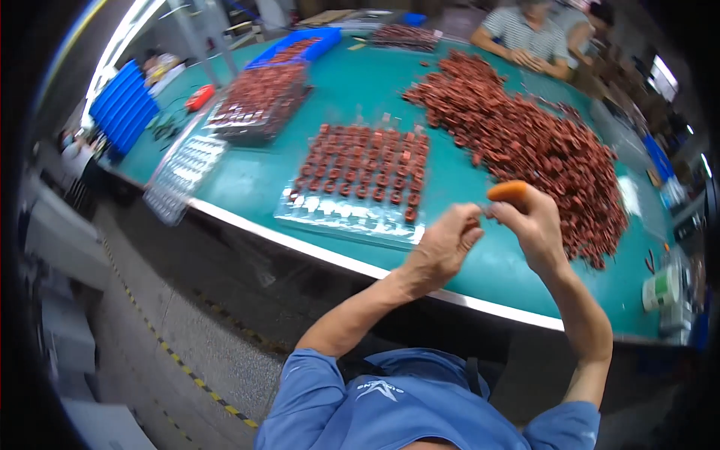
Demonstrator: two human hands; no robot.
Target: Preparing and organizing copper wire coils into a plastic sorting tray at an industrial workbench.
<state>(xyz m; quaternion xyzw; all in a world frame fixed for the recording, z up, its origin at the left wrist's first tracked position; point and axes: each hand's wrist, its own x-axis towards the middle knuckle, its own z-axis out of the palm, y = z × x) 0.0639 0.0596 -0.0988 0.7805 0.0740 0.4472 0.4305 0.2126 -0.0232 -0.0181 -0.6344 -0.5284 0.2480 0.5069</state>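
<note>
Orange handle [508, 190] sits in the right hand [531, 219], above the near edge of the green surface [352, 82], between the filled tray and the loose pile. Reddish-brown parts in a big pile [525, 127] crowd the right side of the surface, spreading from the far side to just beyond the right hand. Left of the hands lies a clear tray [337, 218] with rows of similar parts [364, 165] standing in it; the left hand [446, 244] is beside its near right corner. Farther left are a stack of filled trays [259, 105], a blue bin [324, 46], a clear moulded tray [184, 176] at the edge and a red device [200, 97]. A white-and-green tub [661, 290] stands at the far right. Across the surface sits a co-worker [529, 34], forearms resting beyond the pile.

Both forearms come up from the lower edge, elbows bent and spread, and the hands meet in front of the chest. The right hand is closed around the handle, thumb pointing toward the left fingertips. The left thumb and fingers are pinched together at a small piece [486, 211], too blurred to identify.
</note>
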